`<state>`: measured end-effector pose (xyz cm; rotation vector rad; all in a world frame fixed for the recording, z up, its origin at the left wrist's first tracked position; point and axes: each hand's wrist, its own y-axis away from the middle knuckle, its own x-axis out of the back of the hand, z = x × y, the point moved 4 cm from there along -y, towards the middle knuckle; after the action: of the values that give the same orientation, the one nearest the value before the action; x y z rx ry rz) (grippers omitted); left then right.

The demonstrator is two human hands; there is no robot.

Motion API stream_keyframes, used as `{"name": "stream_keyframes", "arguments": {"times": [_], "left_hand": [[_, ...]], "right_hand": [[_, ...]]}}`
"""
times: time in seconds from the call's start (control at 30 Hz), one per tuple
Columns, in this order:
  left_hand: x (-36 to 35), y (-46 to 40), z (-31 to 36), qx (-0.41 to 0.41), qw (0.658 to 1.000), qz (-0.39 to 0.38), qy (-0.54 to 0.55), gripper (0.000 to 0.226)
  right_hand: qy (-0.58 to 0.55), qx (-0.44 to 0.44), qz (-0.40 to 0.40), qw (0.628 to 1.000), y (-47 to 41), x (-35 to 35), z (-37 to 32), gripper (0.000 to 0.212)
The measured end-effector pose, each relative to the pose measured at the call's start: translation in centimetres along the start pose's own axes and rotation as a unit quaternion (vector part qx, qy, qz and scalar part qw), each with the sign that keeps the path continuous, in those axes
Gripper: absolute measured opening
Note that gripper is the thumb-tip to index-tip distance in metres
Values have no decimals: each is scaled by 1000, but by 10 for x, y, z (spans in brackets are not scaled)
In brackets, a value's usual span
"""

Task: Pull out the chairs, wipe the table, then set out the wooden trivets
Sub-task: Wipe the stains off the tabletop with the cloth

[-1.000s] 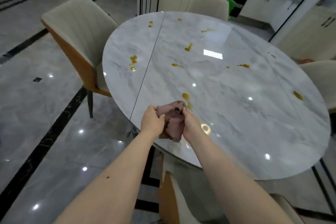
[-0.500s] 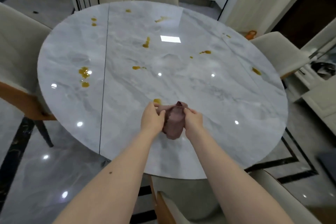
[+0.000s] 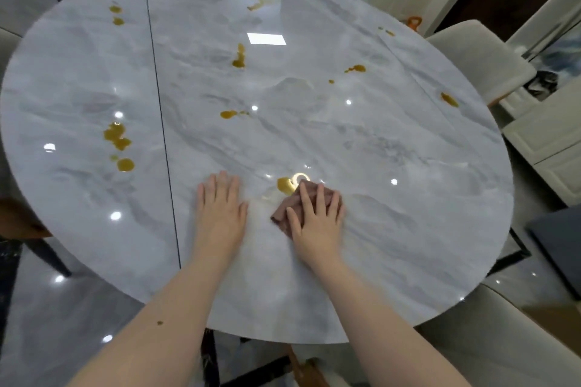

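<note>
The cloth (image 3: 301, 204), bunched between both hands a moment ago, now lies flat under the right hand (image 3: 317, 217) near the bench (image 3: 408, 229) front edge beside a yellow spill (image 3: 285, 185), its grip wide with straight fingers pressing, the left hand (image 3: 221, 210) flat alongside, so wiping begins.

No readable text, label or number shows anywhere.

Table (image 3: 393, 229) top flat, open all across; only yellow spills (image 3: 118, 135) scattered; chair (image 3: 481, 63) crowds far-right rim

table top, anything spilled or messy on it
Yes. Amber spills dot the table: a cluster at left, more mid-table, one beside the cloth under the right hand.
</note>
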<state>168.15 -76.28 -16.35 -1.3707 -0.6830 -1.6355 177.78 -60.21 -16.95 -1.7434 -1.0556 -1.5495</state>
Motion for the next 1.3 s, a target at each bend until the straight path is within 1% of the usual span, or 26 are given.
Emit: {"name": "stream_keyframes", "arguments": {"times": [0.1,0.13,0.23,0.37,0.43,0.53,0.57,0.6,0.67,0.73,0.8,0.83,0.9,1.0,1.07,1.1,1.17,1.2,1.3], "left_hand": [[-12,-4,-20,-3,1000,-26,9,60],[-12,-3,-19,3,1000,-23,19,61],[-15,-2,-24,16,1000,-1,26,58],[-16,-4,-24,24,999,11,24,55],[-14,-4,-24,24,999,11,27,55],[-13,-3,-24,21,999,10,27,54],[-13,-3,-24,22,999,10,28,55],[-13,-2,-25,23,999,9,28,55],[-13,-1,-25,23,999,4,27,56],[-14,-1,-25,26,999,2,23,57],[-16,-2,-24,31,999,5,20,57],[-17,-2,-24,31,999,9,22,57],[-16,-3,-24,30,999,18,34,56],[-14,-3,-25,22,998,34,51,54],[-14,-2,-26,17,998,31,51,53],[-13,-2,-26,17,998,29,48,53],[-13,-3,-27,21,998,26,48,54],[-14,-3,-27,23,998,24,48,55],[-15,-2,-26,24,999,22,41,56]], "right_hand": [[28,-44,-16,999,-25,-4,-19,70],[28,-53,-15,998,-35,-2,-24,68],[30,-31,-2,999,-67,-6,-53,61],[23,65,12,998,-86,-13,-83,50],[26,123,16,992,-75,-14,-85,53],[19,217,7,976,-38,-15,-67,53],[23,232,4,972,-29,-15,-54,52],[29,235,2,972,-25,-13,-41,52],[41,198,3,979,-34,-6,-13,55],[43,118,14,992,-60,2,0,60],[40,38,16,998,-86,1,-6,56],[38,21,19,999,-94,1,-19,53],[33,40,12,999,-101,-6,-53,52],[16,142,15,990,-71,-16,-94,54],[14,198,9,980,-41,-16,-88,56],[20,211,10,977,-31,-16,-74,55],[30,215,19,976,-21,-11,-42,54],[33,202,19,979,-22,-8,-28,55],[31,107,17,994,-48,-5,-15,64]]}}
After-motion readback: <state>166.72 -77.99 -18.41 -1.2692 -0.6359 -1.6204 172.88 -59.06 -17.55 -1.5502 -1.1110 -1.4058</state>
